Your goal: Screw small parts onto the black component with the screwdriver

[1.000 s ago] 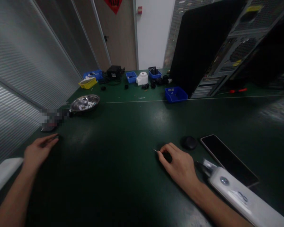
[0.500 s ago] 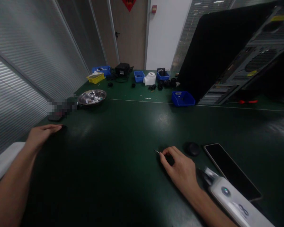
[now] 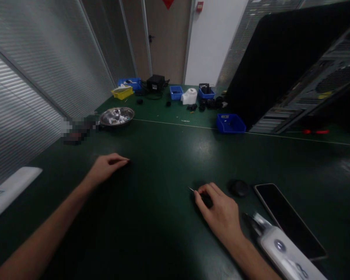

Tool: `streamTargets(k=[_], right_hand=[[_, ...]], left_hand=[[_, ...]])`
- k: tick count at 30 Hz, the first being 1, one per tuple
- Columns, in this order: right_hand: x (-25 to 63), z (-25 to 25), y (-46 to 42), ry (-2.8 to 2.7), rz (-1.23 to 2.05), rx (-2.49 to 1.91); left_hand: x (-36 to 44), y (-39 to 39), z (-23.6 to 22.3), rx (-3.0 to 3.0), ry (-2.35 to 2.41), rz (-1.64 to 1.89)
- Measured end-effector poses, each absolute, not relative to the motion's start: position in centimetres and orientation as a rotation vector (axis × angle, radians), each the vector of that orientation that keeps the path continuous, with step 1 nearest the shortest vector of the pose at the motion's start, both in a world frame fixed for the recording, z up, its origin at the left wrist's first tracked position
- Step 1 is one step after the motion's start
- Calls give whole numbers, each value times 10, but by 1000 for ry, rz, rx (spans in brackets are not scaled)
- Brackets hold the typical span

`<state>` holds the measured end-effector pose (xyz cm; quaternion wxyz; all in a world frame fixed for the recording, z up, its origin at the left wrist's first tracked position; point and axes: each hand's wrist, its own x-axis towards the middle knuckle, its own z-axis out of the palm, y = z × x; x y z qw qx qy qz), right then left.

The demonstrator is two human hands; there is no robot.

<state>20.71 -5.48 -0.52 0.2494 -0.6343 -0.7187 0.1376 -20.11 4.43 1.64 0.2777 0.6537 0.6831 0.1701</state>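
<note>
My right hand (image 3: 220,210) rests on the dark green table (image 3: 163,155), fingers curled around a small dark part, with a thin metal pin (image 3: 190,189) sticking out at the fingertips. My left hand (image 3: 106,167) lies low on the table to the left, fingers drawn together with the tips on the surface; I cannot make out anything in them. A black round object (image 3: 238,188) and a dark phone (image 3: 288,219) lie just right of my right hand.
A white device (image 3: 286,254) sits by my right wrist, another white device (image 3: 8,190) at the left edge. A metal bowl (image 3: 116,116), blue bins (image 3: 230,123), a yellow bin (image 3: 121,92) and a computer case (image 3: 294,70) stand farther back.
My left hand has moved right and toward the table's middle, away from the left edge. My right hand has stayed in place with the pin.
</note>
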Motion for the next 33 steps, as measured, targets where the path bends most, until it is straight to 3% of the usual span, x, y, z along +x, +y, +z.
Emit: streamTargets(k=[3, 8, 33], right_hand=[[207, -4, -55, -1952, 422, -1647], [207, 0, -56, -1951, 520, -1510], [208, 0, -59, -2011, 498, -1451]], left_hand=[[-99, 24, 17, 1884, 1331, 480], [-15, 5, 10, 2029, 1128, 509], [-18, -3, -4, 2148, 838, 651]])
